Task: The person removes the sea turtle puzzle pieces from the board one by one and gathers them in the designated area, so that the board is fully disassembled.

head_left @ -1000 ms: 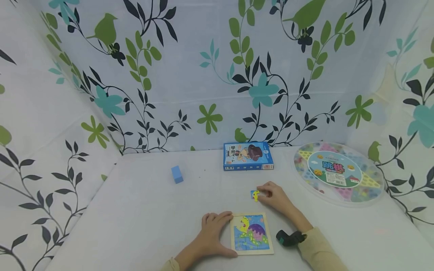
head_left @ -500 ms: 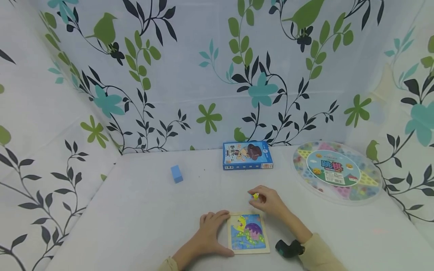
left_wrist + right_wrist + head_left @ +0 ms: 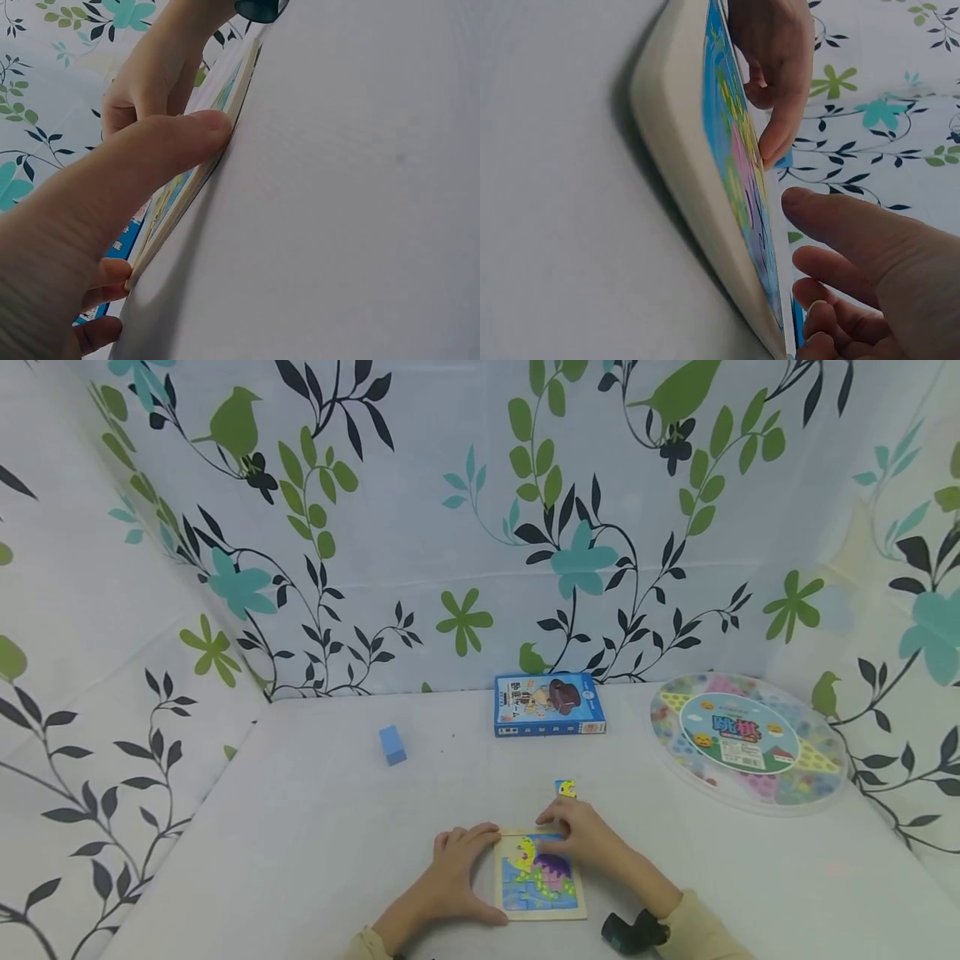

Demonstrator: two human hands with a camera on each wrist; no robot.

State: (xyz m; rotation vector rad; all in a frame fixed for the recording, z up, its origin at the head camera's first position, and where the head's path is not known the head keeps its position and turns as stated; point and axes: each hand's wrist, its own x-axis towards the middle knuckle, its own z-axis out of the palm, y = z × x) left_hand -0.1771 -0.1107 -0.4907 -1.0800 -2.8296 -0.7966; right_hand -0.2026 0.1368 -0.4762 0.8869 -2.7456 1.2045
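A small square jigsaw puzzle (image 3: pixel 542 890) in a pale wooden frame, showing a yellow dinosaur and a purple shell, lies on the table. My left hand (image 3: pixel 459 878) holds the frame's left side, thumb at the near corner and fingers at the far one. In the left wrist view the thumb (image 3: pixel 199 135) presses the frame's edge. Over the puzzle's upper right hovers my right hand (image 3: pixel 588 837). The right wrist view shows its thumb and fingers apart with nothing seen between them. A yellow-and-blue puzzle piece (image 3: pixel 566 787) lies just beyond that hand.
A blue game box (image 3: pixel 549 705) lies at the back by the patterned cloth. To the right is a round, clear game case (image 3: pixel 742 743). One small blue block (image 3: pixel 392 745) sits at the back left. A black device (image 3: pixel 633 933) is on the right wrist.
My right hand has left the yellow-and-blue piece and come nearer, over the puzzle's upper right. The left hand and the framed puzzle have shifted slightly left.
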